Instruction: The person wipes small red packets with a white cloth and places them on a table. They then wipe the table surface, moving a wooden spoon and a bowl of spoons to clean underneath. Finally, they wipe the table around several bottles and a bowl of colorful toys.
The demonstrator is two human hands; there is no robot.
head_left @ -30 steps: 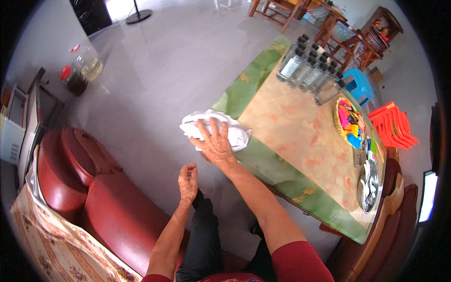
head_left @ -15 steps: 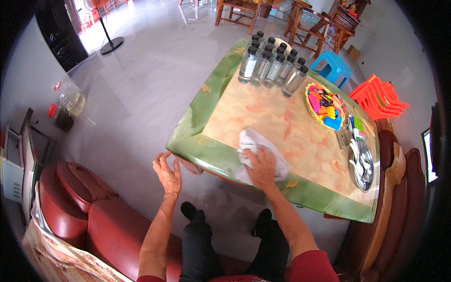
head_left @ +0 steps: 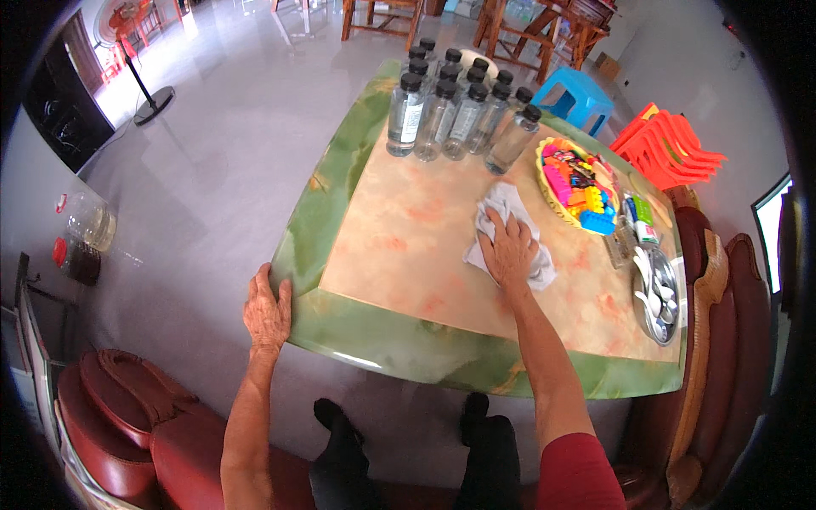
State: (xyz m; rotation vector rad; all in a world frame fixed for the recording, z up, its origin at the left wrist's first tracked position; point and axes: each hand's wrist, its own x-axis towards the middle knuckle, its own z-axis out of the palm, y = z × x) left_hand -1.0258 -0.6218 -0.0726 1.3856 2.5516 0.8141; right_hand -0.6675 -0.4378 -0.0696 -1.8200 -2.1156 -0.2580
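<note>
My right hand (head_left: 510, 248) lies on a crumpled white cloth (head_left: 503, 204), pressing it to the tabletop with the fingers bent over it. The table (head_left: 399, 272) has a peach marbled middle and a broad green border. At its near left corner is my left hand (head_left: 268, 310), up against the edge, thumb apart from the fingers, nothing held in it. Beyond the cloth stand several clear bottles with black caps (head_left: 438, 119). To its right is a yellow-rimmed basket (head_left: 544, 180) of colourful toy blocks.
An oval metal tray (head_left: 678, 293) with white spoons sits near the table's right edge. Orange-red stacked chairs (head_left: 667, 153) and a blue stool (head_left: 578, 98) stand beyond the table. A dark red sofa (head_left: 718, 357) flanks the right side, another sofa (head_left: 191, 442) the near left. A fan (head_left: 153, 104) stands far left.
My right hand has slid the cloth away from the near border, farther and to the right. My left hand has moved left to the table's corner. The view has shifted slightly.
</note>
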